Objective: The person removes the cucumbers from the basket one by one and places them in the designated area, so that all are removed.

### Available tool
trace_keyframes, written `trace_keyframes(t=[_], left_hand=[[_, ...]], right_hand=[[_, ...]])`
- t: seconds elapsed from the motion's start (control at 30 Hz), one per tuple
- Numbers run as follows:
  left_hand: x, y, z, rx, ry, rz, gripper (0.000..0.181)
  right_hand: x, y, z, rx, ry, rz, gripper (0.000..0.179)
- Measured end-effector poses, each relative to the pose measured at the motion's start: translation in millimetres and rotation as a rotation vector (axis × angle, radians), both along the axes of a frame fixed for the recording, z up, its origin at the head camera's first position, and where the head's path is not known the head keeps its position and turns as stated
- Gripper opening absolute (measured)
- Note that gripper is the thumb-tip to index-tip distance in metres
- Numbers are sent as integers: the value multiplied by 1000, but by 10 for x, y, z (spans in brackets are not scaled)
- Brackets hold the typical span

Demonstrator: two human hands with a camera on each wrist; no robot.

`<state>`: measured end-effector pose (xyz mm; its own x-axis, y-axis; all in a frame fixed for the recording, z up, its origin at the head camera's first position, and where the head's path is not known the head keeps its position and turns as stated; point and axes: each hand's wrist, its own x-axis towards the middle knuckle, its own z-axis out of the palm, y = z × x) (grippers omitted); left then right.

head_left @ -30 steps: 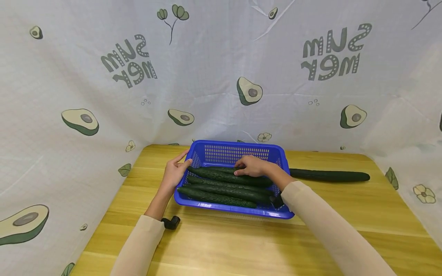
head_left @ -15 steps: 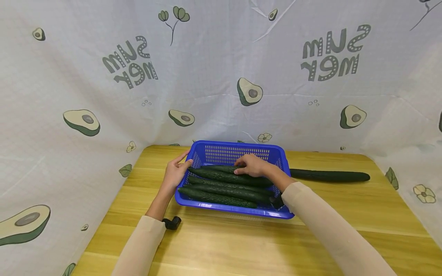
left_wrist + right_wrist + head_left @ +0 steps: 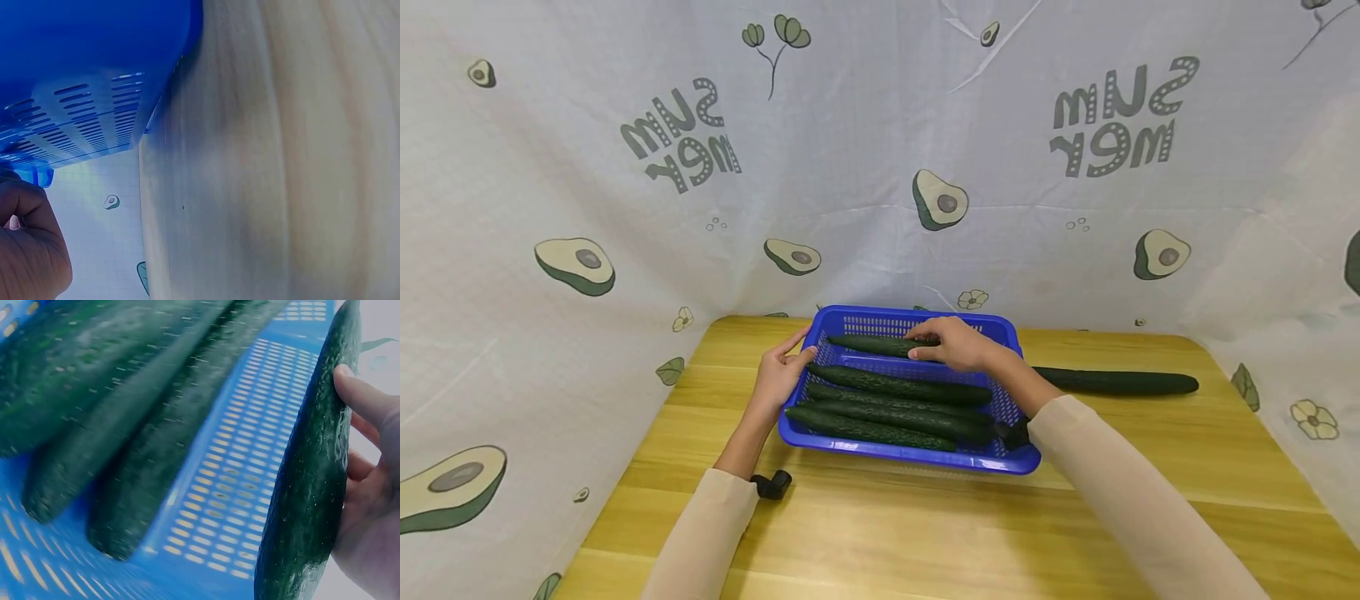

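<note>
A blue perforated plastic basket [image 3: 910,457] stands on the table. My left hand [image 3: 777,377] holds its left rim, thumb on top; in the left wrist view that hand [image 3: 31,244] is partly cut off beside the basket wall. Toward the basket's back side, my right hand [image 3: 958,343] grips a dark green cucumber [image 3: 876,345]. Seen from the right wrist, the thumb and fingers wrap this cucumber [image 3: 306,481] from one side, over the slotted basket floor. Several other cucumbers [image 3: 895,383] lie side by side in the front part, apart from the held one.
Another long cucumber [image 3: 1120,382] lies on the wooden table [image 3: 880,533] to the right of the basket. A white cloth [image 3: 865,125] printed with avocados hangs behind and along the sides. Black wrist cameras [image 3: 772,485] sit under both forearms.
My right hand has moved toward the back of the basket with a cucumber, opening a gap between it and the other cucumbers. The left hand has stayed on the rim.
</note>
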<state>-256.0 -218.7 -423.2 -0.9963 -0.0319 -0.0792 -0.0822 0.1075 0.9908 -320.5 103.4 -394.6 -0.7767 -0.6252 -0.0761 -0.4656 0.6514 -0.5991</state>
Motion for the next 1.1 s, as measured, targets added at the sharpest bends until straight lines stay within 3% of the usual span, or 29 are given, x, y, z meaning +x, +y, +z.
trace_keyframes(t=[0.2,0.43,0.8,0.9,1.1], left_hand=[[9,22,22,-22,6,3,54],[-1,26,19,-17,3,0,54],[-141,-52,-241,18,-5,31,52],[-128,-49,-218,24,-13,23,53],[-27,-9,-37,22,-20,2,54]], right_hand=[[61,103,204,-34,53,2,46],[75,304,316,-55,128,-33,43],[134,733,349,-115,148,-68,44],[189,871,342,-108,155,-86,44],[300,1174,330,-76,169,-139,45]])
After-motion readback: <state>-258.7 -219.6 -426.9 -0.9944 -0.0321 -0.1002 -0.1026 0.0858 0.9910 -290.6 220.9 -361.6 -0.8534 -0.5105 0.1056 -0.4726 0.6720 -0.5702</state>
